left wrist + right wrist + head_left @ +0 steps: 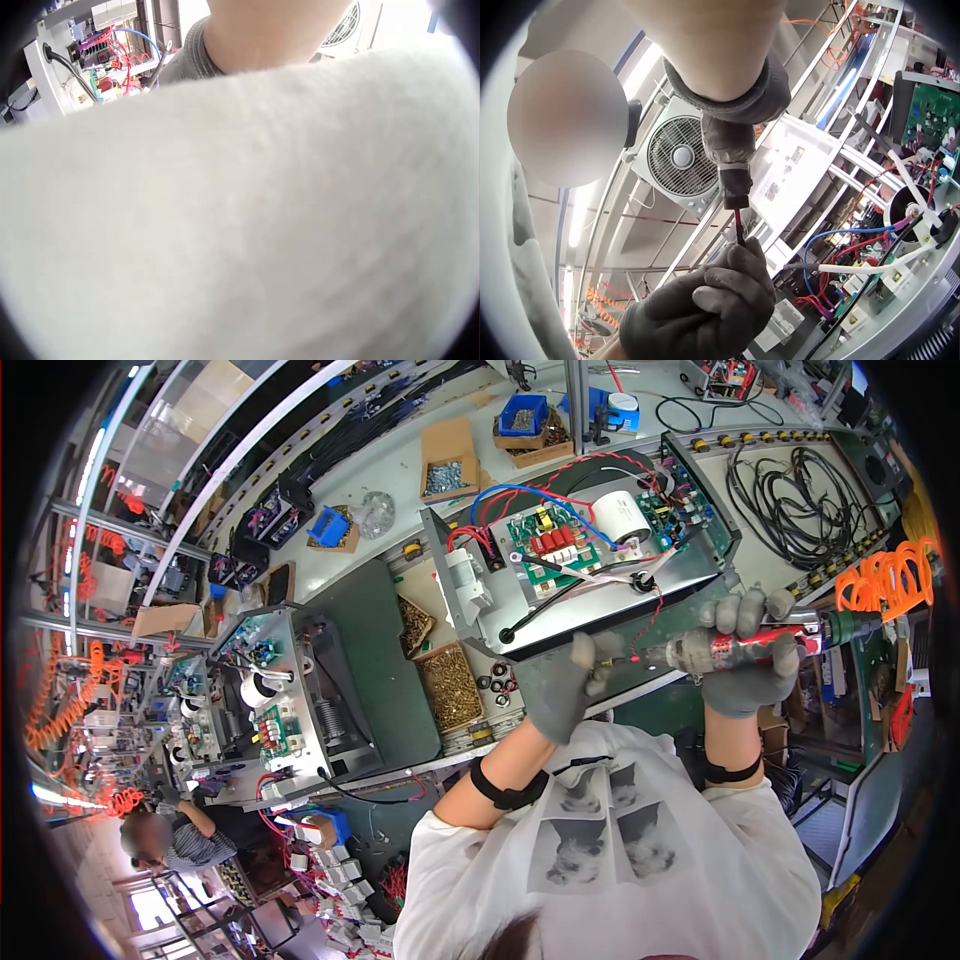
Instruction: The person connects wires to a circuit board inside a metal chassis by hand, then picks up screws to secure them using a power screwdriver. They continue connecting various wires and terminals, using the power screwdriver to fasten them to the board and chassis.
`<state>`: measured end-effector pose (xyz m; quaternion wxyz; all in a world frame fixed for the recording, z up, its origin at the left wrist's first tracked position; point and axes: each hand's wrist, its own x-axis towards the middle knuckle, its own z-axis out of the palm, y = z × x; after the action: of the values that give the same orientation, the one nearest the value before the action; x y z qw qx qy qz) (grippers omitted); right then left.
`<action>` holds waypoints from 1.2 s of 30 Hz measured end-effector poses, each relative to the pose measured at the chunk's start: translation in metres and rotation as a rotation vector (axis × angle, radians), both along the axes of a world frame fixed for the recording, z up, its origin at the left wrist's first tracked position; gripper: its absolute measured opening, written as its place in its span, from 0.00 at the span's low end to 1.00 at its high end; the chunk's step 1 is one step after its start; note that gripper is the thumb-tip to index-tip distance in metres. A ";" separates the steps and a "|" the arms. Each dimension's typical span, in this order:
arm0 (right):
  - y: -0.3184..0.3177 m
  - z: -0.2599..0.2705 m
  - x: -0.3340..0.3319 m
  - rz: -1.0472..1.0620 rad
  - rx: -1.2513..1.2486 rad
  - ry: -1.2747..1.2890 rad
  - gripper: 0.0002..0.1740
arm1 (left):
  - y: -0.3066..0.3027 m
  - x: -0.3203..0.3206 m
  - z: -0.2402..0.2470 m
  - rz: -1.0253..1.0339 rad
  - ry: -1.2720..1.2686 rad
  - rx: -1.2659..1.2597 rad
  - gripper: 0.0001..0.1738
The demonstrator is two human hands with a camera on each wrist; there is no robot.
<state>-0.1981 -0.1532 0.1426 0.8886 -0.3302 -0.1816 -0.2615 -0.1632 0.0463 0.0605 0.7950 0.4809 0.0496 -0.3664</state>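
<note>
My right hand (745, 690), in a grey glove, grips a red power screwdriver (735, 650) held level, its nose toward the left hand. Curled fingers of my gloved left hand (560, 695) close round the end of the screwdriver bit (739, 223); the tip is hidden in them, and I cannot tell whether a screw is there too. Beyond both hands lies an open metal chassis (560, 610) with a green circuit board (545, 545), a white cylinder (620, 518) and red, blue and black wires. White cloth fills most of the left wrist view.
An orange coiled hose (885, 580) trails from the screwdriver's rear. A box of brass-coloured small parts (450, 685) sits left of the chassis, beside black rings (497, 682). Another open chassis (290, 705) stands farther left. Black cables (800, 500) lie coiled at right. Another person sits at far left.
</note>
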 end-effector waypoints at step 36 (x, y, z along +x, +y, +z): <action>0.042 0.000 0.110 -0.110 -0.263 0.133 0.13 | -0.024 0.076 -0.032 0.027 -0.680 1.433 0.19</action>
<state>-0.0879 -0.1117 0.1426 0.8321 -0.4697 -0.1365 -0.2613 -0.0873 0.0221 0.0289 0.2678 0.9604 0.0337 -0.0685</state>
